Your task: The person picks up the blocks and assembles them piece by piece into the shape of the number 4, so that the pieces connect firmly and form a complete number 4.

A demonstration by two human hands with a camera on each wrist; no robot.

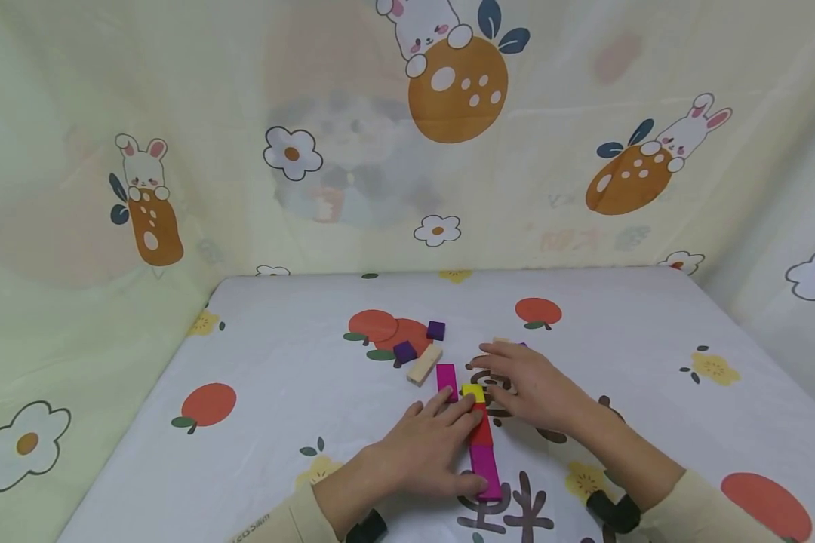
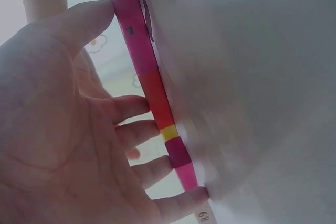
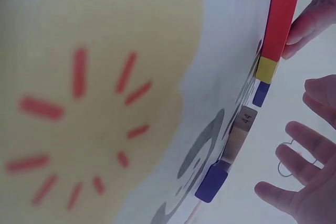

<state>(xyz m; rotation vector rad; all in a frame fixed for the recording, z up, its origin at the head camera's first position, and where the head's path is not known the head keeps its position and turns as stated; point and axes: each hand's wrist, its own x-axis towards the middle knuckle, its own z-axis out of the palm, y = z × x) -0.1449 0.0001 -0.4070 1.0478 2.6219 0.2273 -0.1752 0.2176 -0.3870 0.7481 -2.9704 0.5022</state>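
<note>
A straight row on the cloth is made of a magenta block (image 1: 486,475), a red block (image 1: 481,430) and a yellow cube (image 1: 473,393). Along its left side lies my left hand (image 1: 421,449), fingers spread and fingertips against the blocks, thumb at the near magenta end. Another magenta block (image 1: 446,378) stands just beyond those fingers. To the right of the yellow cube hovers my right hand (image 1: 536,385), its fingers apart and holding nothing. Below them, in the right wrist view, are a plain wooden block (image 3: 237,137) marked 44 and a purple block (image 3: 212,182).
Farther back lie a loose wooden block (image 1: 424,365) and two purple cubes, one nearer (image 1: 404,351) and one behind (image 1: 436,330). A printed white cloth (image 1: 265,339) covers the table. Patterned curtains (image 1: 353,249) stand at the back and sides.
</note>
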